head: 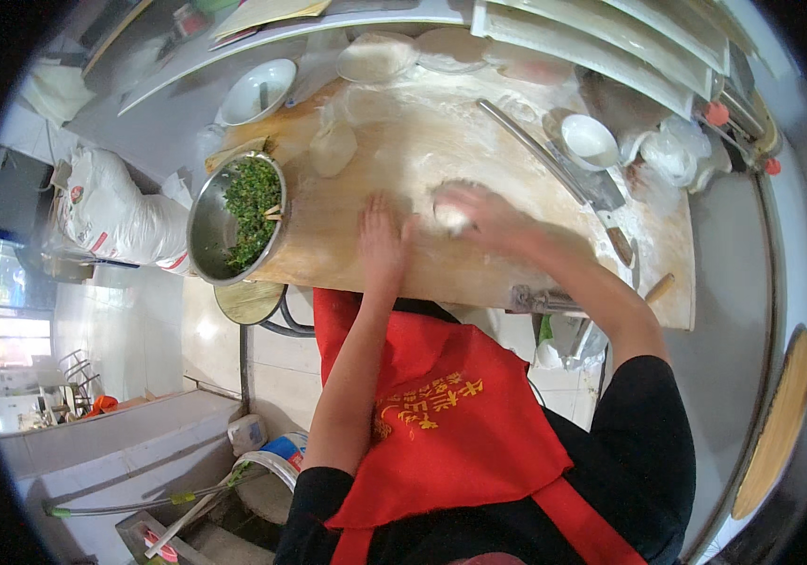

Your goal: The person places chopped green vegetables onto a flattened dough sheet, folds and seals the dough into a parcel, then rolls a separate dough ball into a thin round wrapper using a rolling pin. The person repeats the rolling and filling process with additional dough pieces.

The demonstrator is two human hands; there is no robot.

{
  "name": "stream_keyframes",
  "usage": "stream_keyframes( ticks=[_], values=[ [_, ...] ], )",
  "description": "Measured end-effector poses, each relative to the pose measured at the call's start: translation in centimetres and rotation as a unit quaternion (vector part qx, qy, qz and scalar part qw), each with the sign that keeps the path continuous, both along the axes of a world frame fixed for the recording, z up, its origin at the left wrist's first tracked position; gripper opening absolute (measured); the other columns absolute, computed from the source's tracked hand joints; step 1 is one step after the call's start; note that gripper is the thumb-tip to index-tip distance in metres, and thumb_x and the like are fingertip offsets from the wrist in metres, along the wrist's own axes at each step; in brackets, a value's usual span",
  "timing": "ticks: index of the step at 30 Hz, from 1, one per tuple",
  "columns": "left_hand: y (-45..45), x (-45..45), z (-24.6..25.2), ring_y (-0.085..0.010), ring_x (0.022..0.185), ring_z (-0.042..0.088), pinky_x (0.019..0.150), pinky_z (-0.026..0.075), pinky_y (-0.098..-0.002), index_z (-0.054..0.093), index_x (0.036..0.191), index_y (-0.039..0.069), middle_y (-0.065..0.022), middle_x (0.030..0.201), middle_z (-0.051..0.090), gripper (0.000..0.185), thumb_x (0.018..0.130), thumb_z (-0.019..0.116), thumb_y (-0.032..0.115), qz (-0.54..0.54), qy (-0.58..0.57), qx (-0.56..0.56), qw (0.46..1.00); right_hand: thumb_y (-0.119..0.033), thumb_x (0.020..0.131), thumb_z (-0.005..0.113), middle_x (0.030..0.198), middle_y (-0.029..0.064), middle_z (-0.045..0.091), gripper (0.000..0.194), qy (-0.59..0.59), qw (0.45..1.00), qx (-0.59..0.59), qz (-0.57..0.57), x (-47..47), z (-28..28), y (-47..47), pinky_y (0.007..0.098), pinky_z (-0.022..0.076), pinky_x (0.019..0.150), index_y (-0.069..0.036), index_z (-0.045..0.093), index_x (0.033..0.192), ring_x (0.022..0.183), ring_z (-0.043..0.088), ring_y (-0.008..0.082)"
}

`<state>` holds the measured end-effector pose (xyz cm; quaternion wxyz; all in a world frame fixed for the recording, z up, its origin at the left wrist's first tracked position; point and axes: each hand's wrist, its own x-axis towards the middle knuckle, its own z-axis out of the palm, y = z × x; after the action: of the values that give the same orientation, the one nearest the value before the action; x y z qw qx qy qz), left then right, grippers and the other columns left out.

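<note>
My right hand (481, 208), blurred by motion, curves over a small white piece of dough (451, 219) on the floured wooden board (333, 233). My left hand (382, 229) lies flat on the board just left of it, thumb apart from the fingers, holding nothing. A thin round dough wrapper (333, 148) lies farther back on the board. At the board's left edge stands a steel bowl (209, 236) with chopped green filling (251, 205) and light wooden sticks (273, 212) in it.
On the right lie a long metal blade (530, 145), a wooden-handled cleaver (604, 201), a white bowl (589, 141) and plastic bags (675, 152). Another white bowl (258, 92) stands back left, below a shelf (375, 15). White sacks (124, 212) stand left.
</note>
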<state>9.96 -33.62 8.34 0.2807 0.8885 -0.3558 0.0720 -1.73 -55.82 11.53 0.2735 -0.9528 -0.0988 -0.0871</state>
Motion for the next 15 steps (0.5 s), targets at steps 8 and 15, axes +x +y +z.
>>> stream_keyframes(
  ticks=[8, 15],
  values=[
    [-6.2, 0.1, 2.9, -0.0388, 0.145, 0.041, 0.120, 0.034, -0.0490, 0.057, 0.141, 0.005, -0.0194, 0.151, 0.051, 0.072, 0.079, 0.081, 0.030, -0.315, 0.043, -0.120, 0.941, -0.011, 0.088, 0.071, 0.146, 0.0193, 0.055, 0.064, -0.037, 0.946, 0.160, -0.280, -2.2, 2.7, -5.7, 0.0416, 0.0494, 0.106, -0.008, 0.051, 0.148, 0.130, 0.058, 0.0354],
    [-8.2, 1.7, 4.2, -0.0359, 0.137, 0.049, 0.109, 0.044, -0.0468, 0.066, 0.132, 0.013, -0.0147, 0.146, 0.056, 0.067, 0.071, 0.087, 0.030, -0.294, 0.070, 0.005, 0.953, -0.008, 0.087, 0.065, 0.135, 0.0216, 0.061, 0.049, -0.107, 0.923, -0.092, -0.359, -5.9, 0.5, -10.0, 0.0468, 0.0519, 0.100, -0.006, 0.059, 0.136, 0.121, 0.060, 0.0400]
  ],
)
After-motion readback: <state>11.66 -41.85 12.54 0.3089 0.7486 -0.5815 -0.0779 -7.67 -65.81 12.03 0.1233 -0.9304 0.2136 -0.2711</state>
